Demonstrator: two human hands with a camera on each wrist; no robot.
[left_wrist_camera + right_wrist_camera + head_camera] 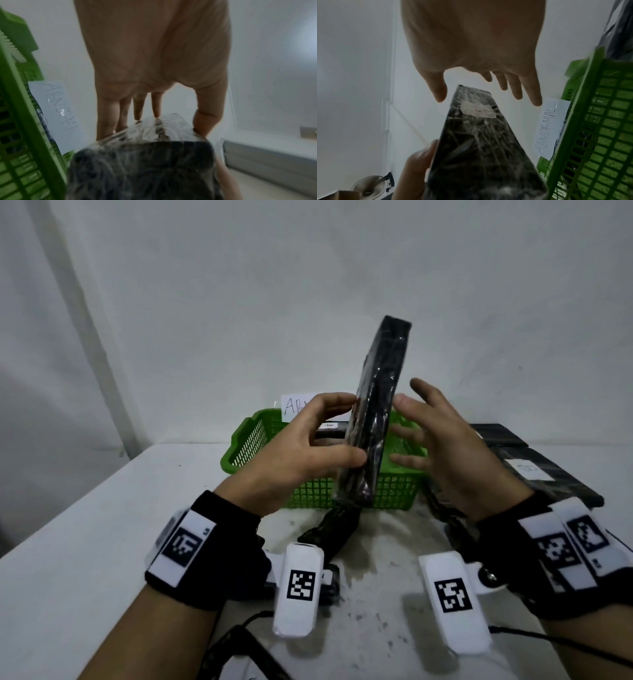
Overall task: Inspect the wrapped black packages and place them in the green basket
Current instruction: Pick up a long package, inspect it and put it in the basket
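**Package held up over basket**

While standing nearly upright above the green plastic mesh basket [260, 440], the flat black package wrapped in clear film [376, 412] is being pinched at its lower half by the left hand [301, 453], thumb on the near edge and fingers curling round the far one. The right hand [445, 446] is hovering just beside it, fingers spread, holding nothing. More black wrapped packages [541, 470] are lying on the white table [102, 525] to the right, and a white paper label reading ABNORMAL [551, 127] is sticking up behind the basket.

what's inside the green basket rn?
At least one black package with a white label lies inside the basket. The held package and both hands cover most of the interior, so the count can't be told.
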